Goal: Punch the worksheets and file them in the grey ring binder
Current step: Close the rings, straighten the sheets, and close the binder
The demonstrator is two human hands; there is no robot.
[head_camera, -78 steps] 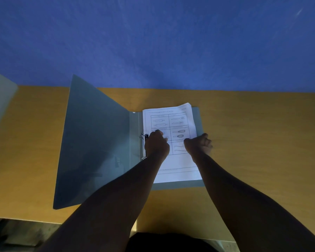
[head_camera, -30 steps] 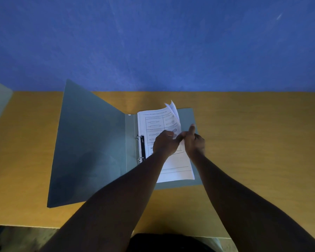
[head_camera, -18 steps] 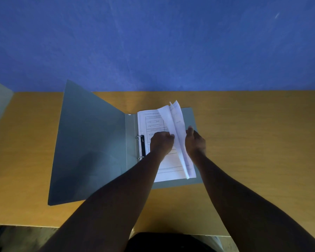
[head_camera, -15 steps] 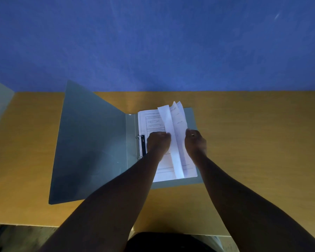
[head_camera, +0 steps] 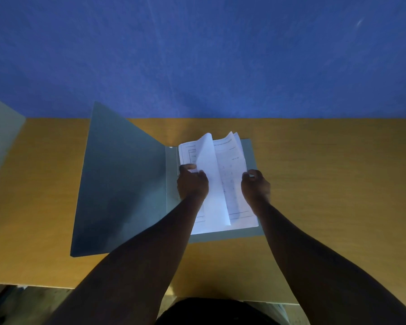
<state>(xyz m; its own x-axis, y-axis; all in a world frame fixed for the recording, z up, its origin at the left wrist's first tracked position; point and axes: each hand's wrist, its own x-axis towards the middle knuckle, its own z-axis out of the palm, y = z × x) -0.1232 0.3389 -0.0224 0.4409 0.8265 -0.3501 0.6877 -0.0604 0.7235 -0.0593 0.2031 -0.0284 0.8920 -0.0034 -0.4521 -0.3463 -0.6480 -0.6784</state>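
at the far left edge stood a pale grey panel [head_camera: 0,134], cut off by the frame. next to it began the table [head_camera: 326,184], a wide yellow-brown top that ran all the way to the right under a blue wall [head_camera: 197,55].

the grey binder [head_camera: 120,184] lay open on the table, a bit left of the middle. its left cover stood tilted up, not flat. the right cover lay flat, and its grey edge showed past the paper at the right and the near side.

the left hand [head_camera: 192,184] was at the inner edge of the pages, just beside the spine. its fingers were curled and its fingertips [head_camera: 189,167] were on the left edge of the paper. it looked like it pinched or pressed the page there, but i could not tell which. the rings were hidden under this hand.

the worksheets [head_camera: 234,184] lay in a white stack on the right cover, inside the binder. one sheet [head_camera: 211,184] near the middle was lifted and curled over, with its blank back showing. the page under it had faint print and small drawings, too blurred to read.

the right hand [head_camera: 256,186] was at the right edge of the stack. its fingers were curled round the edge of the top pages and held them.
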